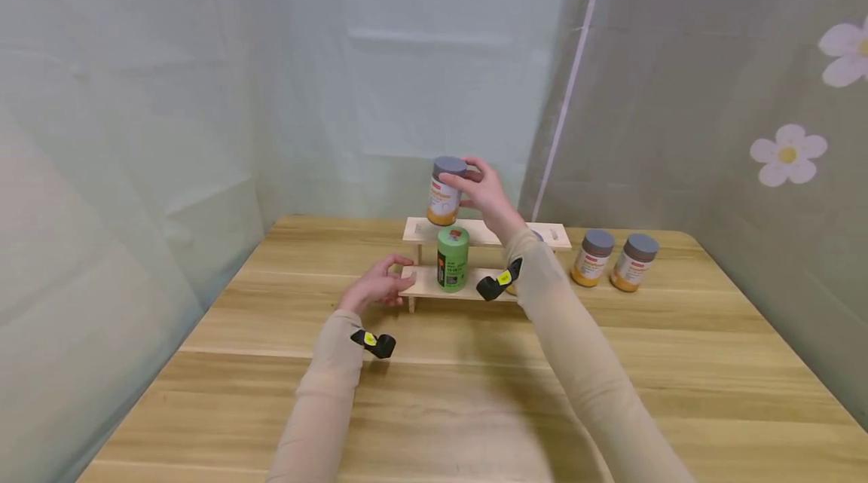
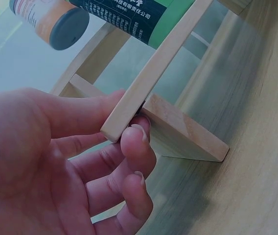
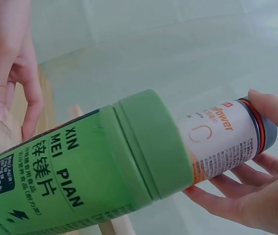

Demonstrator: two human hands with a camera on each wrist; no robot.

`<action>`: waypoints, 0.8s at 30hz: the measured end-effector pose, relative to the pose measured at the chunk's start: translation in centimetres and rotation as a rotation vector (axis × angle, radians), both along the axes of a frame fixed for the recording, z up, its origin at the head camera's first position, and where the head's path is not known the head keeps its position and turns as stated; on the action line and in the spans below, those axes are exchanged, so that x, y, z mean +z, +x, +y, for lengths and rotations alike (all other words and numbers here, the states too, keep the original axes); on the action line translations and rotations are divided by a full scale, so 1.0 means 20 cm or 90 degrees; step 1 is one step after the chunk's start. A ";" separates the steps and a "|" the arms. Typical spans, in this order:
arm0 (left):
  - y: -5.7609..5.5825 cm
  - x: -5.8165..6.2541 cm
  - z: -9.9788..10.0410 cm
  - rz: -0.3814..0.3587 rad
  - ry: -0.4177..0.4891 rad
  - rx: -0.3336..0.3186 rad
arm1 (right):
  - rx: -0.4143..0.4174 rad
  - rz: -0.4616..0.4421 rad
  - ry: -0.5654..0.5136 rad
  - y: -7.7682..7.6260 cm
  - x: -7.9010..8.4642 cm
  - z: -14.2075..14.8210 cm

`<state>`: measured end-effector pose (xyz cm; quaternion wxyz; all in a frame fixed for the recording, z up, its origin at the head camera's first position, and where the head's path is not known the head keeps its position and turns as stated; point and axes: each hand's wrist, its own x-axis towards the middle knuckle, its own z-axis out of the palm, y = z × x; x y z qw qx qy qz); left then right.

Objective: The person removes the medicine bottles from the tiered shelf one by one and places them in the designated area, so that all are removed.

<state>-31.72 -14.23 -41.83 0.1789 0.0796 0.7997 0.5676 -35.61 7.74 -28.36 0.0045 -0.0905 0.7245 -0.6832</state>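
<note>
My right hand point(image 1: 490, 197) grips a supplement bottle point(image 1: 442, 200) with a grey lid, a white label and an orange base. The bottle is at the left end of the upper board point(image 1: 488, 233) of a two-step wooden rack; whether it touches the board I cannot tell. Lower down, my left hand point(image 1: 378, 284) pinches the left end of the lower board point(image 2: 144, 83) between thumb and fingers. A green bottle point(image 1: 452, 261) stands upright on that lower board, and in the right wrist view it covers part of the held bottle point(image 3: 222, 134).
Two matching grey-lidded bottles, one nearer point(image 1: 593, 258) and one farther right point(image 1: 634, 263), stand on the wooden table point(image 1: 434, 408) right of the rack. My right sleeve mostly hides another grey-lidded bottle. Pale curtains hang behind and at both sides.
</note>
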 end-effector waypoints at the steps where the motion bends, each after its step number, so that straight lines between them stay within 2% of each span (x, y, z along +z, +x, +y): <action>1: 0.00 0.00 0.00 0.001 -0.001 -0.001 | -0.002 0.006 -0.002 0.00 0.00 0.01; 11: -0.02 0.01 0.01 -0.006 -0.008 -0.004 | -0.016 0.040 -0.013 0.03 0.04 0.10; 18: -0.02 0.03 0.01 0.002 -0.017 -0.009 | -0.015 0.045 0.028 0.04 0.03 0.15; 24: -0.02 0.04 0.01 0.000 -0.013 -0.011 | -0.035 0.038 0.027 0.04 0.02 0.18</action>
